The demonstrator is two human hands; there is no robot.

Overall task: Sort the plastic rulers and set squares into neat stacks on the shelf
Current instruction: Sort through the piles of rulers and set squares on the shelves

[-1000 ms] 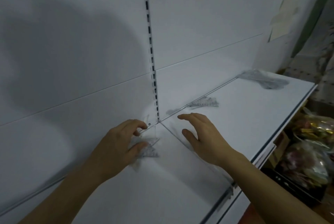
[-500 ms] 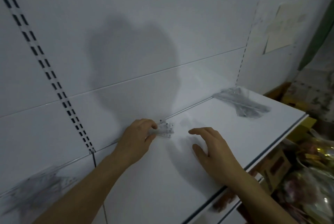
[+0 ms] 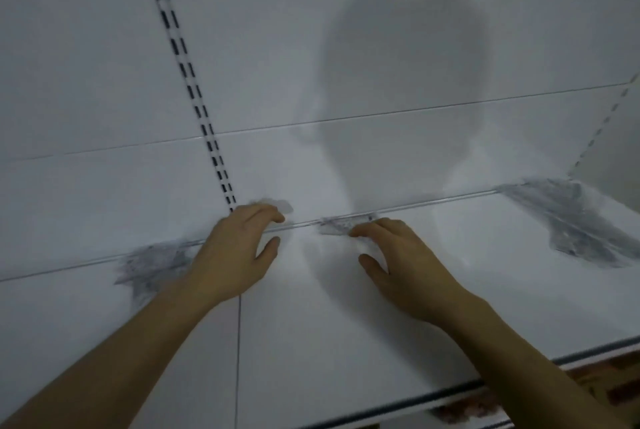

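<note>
- At the back edge of the white shelf, where it meets the rear wall, we see a small clear plastic piece with printed markings; blur stops us telling whether it is a ruler or a set square.
- Our right hand is just beside it, fingers curved with the tips at or on the near edge of the piece; we cannot tell whether they grasp it or only touch it.
- Our left hand is to the left, apart from that piece, fingers loosely curled and thumb spread. A pale blurred shape shows just past its fingertips, and we cannot tell whether the fingers hold it.
- Further left, a heap of clear rulers and set squares lies against the back of the shelf, partly behind the left wrist.
- Far right, well apart from both hands, a larger pile of clear rulers lies near the corner.
- Behind everything stands a white back panel with a slotted upright strip and a soft shadow of a head on it.
- A thin seam runs front to back across the shelf below the left hand.
</note>
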